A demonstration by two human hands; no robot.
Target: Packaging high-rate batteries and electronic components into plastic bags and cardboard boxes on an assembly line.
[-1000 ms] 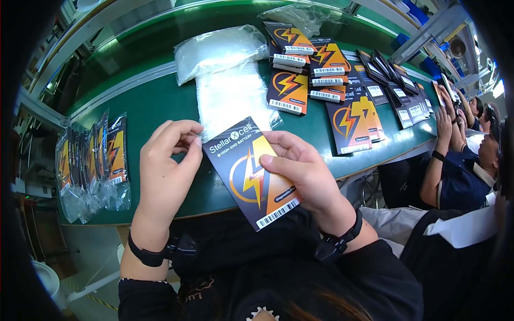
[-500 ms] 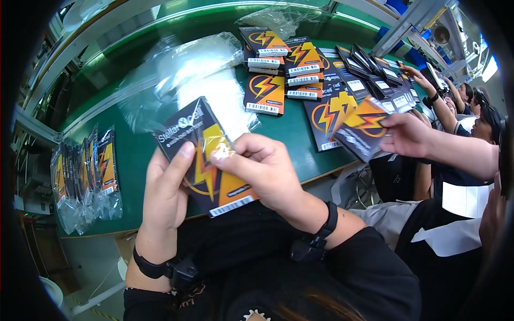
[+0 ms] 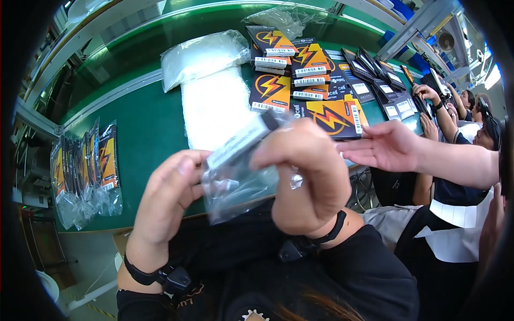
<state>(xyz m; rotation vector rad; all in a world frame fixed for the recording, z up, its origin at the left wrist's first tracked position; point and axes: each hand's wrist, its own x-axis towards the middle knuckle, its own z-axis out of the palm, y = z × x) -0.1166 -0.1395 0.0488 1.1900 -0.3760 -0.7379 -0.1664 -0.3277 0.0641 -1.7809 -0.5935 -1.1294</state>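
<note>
1. Two hands up close at centre frame, both closed on one clear plastic sleeve (image 3: 235, 187) with a flat card pack (image 3: 243, 140) seen edge-on at its top.
2. Left hand (image 3: 166, 198): fingers curled, thumb and fingertips pinching sleeve's left edge, at 9 o'clock of the sleeve. Black wrist strap (image 3: 155, 275) below it at 6 o'clock.
3. Right hand (image 3: 305, 171): curled over the sleeve's upper right, fingers pressed on the pack's top end. Closed firmly; contact under the palm hidden. Black wristband (image 3: 326, 238) on that wrist.
4. Sleeve and pack held in the air above near edge of green table (image 3: 144, 134), tilted, pack's upper end toward 1 o'clock. Blurred, print unreadable.
5. At 12 o'clock of the hands: white stack of sleeves (image 3: 214, 107) lying flat on table; clear bag of more sleeves (image 3: 201, 53) beyond it.
6. At 1 o'clock: piled orange-and-black lightning-bolt packs (image 3: 289, 69), overlapping.
7. At 9 o'clock, well apart: row of bagged packs (image 3: 85, 171) standing along table's left end.
8. At 3 o'clock: another person's hand (image 3: 385, 147), open, palm flat, reaching in just beside the right hand, not touching.
9. Further row of dark packs (image 3: 385, 91) at 2 o'clock, more people's hands past it.
</note>
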